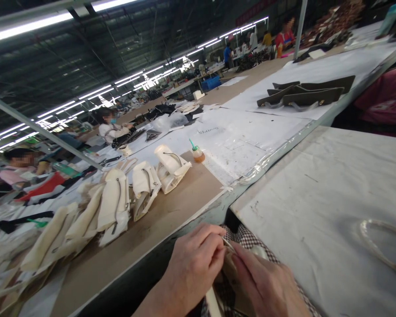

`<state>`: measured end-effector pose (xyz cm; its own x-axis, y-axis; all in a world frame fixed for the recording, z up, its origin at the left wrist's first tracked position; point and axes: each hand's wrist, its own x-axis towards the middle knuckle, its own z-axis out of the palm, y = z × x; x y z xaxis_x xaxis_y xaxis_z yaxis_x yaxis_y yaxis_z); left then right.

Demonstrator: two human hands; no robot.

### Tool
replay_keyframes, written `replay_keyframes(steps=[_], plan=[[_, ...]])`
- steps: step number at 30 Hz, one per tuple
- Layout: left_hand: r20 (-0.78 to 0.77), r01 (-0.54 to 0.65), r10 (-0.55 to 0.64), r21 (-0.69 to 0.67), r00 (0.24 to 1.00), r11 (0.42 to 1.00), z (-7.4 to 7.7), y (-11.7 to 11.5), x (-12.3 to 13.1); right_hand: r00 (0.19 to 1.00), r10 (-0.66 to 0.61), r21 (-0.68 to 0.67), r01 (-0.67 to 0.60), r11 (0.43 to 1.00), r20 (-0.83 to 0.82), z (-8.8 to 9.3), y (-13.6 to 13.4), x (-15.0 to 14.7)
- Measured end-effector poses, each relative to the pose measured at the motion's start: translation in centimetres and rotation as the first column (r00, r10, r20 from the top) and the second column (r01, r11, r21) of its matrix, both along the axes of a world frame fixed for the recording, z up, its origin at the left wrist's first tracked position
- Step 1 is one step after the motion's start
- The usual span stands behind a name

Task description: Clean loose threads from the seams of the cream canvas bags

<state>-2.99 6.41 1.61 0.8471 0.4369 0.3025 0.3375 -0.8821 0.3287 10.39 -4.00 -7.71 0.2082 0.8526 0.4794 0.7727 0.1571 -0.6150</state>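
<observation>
My left hand (198,257) and my right hand (265,281) meet at the bottom middle, low over the lap. Both are closed, with thumbs and fingertips pinching the edge of a cream bag piece (212,303). A pale strip of it hangs down between my wrists, and most of the rest is hidden behind my fingers. Brown-and-white checked cloth (247,235) lies underneath. On the table to the left stands a row of cream bag pieces with dark zippers, one of them a bag piece (114,202) with its zipper facing me.
A small bottle (198,154) with a green spout holds amber liquid. Dark olive bag parts (313,92) stand farther back on the white-covered table. At right is a pale worktop (330,189) with a clear looped strip (376,246). Co-workers sit along the far left side.
</observation>
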Motion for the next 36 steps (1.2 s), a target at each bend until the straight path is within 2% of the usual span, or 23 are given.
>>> replay_keyframes(steps=[4,8,17,22,25,28,31,34,36], plan=[[0.002,0.006,-0.006,-0.048,1.0,0.999,-0.2,0.4,0.0,1.0,-0.005,0.018,0.005,1.0,-0.013,0.0,0.1,0.1],[0.035,-0.017,0.023,-0.154,0.999,0.988,-0.2,0.6,0.1,0.999,0.024,0.043,-0.023,0.999,-0.021,-0.1,0.2,0.3],[0.035,-0.07,0.091,-0.39,0.995,0.918,0.5,1.2,0.9,0.995,0.073,0.03,-0.071,0.997,-0.064,-0.1,-0.2,0.4],[-0.104,-0.192,0.161,-0.471,0.981,0.861,1.2,1.3,1.0,0.99,0.126,-0.008,-0.127,0.992,-0.068,0.1,-0.3,0.7],[-0.13,-0.225,0.184,-0.533,0.974,0.815,1.4,1.3,1.0,0.982,0.161,-0.001,-0.162,0.987,-0.099,0.9,-0.2,1.0],[-0.136,-0.251,0.212,-0.559,0.968,0.79,1.5,1.1,0.9,0.952,0.209,-0.108,-0.237,0.965,-0.224,1.5,0.4,1.1],[-0.18,-0.321,0.266,-0.55,0.947,0.771,1.9,0.4,0.6,0.925,0.178,-0.229,-0.263,0.937,-0.334,1.5,1.1,1.1],[-0.228,-0.42,0.354,-0.541,0.907,0.729,2.4,-0.9,0.2,0.925,0.17,-0.21,-0.251,0.945,-0.341,1.2,1.7,1.2],[-0.275,-0.491,0.409,-0.549,0.87,0.677,2.5,-1.8,-0.2,0.926,0.192,-0.188,-0.262,0.947,-0.326,1.1,1.9,1.3]])
